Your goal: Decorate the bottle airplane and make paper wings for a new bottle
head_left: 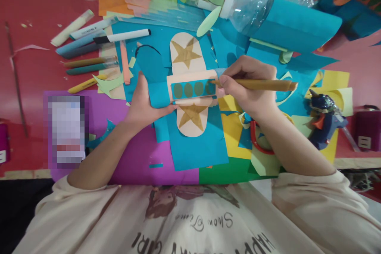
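Note:
My right hand (251,85) is closed around a golden-brown marker (262,84). The marker's tip touches the right end of a blue strip (193,89), which bears a row of several olive-brown ovals. The strip lies on a pale peach paper band (169,83). Above and below the band extend rounded peach pieces, with a brown star (187,53) on the upper and another star (193,116) on the lower. My left hand (138,105) lies open at the left, its thumb stretched to the band's lower edge. Blue paper (199,151) is underneath.
Several markers (89,47) lie at the upper left, near a blurred-out phone (67,129). Clear plastic bottles (247,4) lie at the back. A glue gun (326,121) and red-handled scissors (257,141) lie at the right among yellow scraps (233,127).

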{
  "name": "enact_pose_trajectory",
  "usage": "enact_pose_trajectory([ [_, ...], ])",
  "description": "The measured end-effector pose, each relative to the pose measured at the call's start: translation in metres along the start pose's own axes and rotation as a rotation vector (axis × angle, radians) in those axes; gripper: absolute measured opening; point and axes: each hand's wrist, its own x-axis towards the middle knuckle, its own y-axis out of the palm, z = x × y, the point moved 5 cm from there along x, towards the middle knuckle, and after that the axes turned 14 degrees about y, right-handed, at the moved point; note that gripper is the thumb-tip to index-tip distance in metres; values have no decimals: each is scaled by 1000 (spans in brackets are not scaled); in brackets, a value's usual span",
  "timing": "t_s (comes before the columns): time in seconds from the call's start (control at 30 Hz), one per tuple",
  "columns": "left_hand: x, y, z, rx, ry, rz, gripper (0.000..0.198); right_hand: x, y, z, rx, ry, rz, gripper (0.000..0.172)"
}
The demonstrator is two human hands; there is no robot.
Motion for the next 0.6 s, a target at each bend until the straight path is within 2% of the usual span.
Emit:
enact_pose_trajectory([
  [0.17,0,0,-1,17,34,-2,119,1,0,-1,-27,27,43,32],
  [0.6,0,-2,-6,6,-8,-17,111,3,-1,2,-63,29,149,29],
])
